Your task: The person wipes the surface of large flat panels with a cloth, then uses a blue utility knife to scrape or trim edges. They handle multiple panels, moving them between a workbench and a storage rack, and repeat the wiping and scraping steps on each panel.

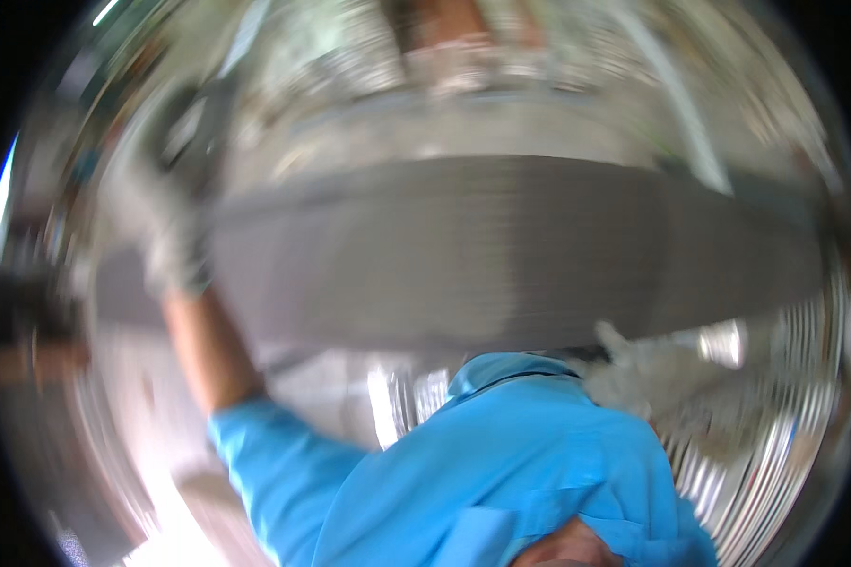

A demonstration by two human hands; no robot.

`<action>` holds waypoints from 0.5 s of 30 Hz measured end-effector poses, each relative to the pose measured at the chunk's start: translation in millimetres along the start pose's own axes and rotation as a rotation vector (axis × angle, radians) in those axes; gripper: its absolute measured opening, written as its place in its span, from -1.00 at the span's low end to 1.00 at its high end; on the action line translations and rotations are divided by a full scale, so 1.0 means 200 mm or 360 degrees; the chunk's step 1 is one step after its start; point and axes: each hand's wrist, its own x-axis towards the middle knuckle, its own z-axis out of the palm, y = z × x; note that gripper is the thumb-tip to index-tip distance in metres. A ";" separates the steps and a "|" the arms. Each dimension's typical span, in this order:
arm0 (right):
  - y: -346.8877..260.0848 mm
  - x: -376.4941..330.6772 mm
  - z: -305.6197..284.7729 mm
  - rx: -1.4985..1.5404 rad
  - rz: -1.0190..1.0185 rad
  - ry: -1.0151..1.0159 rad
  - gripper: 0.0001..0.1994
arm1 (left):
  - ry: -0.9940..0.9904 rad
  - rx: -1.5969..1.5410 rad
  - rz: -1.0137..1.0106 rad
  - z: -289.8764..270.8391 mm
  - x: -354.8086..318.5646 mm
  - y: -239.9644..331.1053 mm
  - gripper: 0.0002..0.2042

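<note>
My left arm, in a blue sleeve, reaches up and out to the left. My left hand [156, 189] wears a whitish-grey glove, and motion smears its fingers. A dark upright piece [213, 132] lies against or just behind it; whether I grip it cannot be made out. Below and to the right of that hand stretches a wide grey ribbed surface [397, 255], darker toward its right half. My right hand [619, 373], in a similar pale glove, is low by my right side near the surface's near edge. Its fingers are mostly hidden or blurred.
Pale slanting bars [681, 104] rise beyond the grey surface on the right. Silvery, bundled-looking things [350, 57] stand at the far side, beside a reddish-brown shape [454, 28]. At the lower right is a stack of light strips or edges [756, 472]. Everything is strongly blurred.
</note>
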 end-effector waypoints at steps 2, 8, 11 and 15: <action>0.02 0.05 0.02 -0.0471 -0.0777 0.0578 -0.29 | -0.0231 -0.0195 0.0023 -0.03 -0.09 0.03 -0.70; 0.04 0.09 -0.04 -0.1135 -0.1466 0.0776 -0.26 | -0.0135 0.0074 -0.0405 -0.10 -0.61 -0.05 -0.83; -0.04 0.06 -0.09 -0.1179 -0.1372 0.0773 -0.25 | 0.0558 -0.0013 -0.0896 -0.19 -0.93 -0.14 -0.81; -0.13 0.04 -0.16 -0.1301 -0.1260 0.0548 -0.23 | 0.1366 -0.0452 -0.1584 -0.18 -1.49 -0.22 -0.81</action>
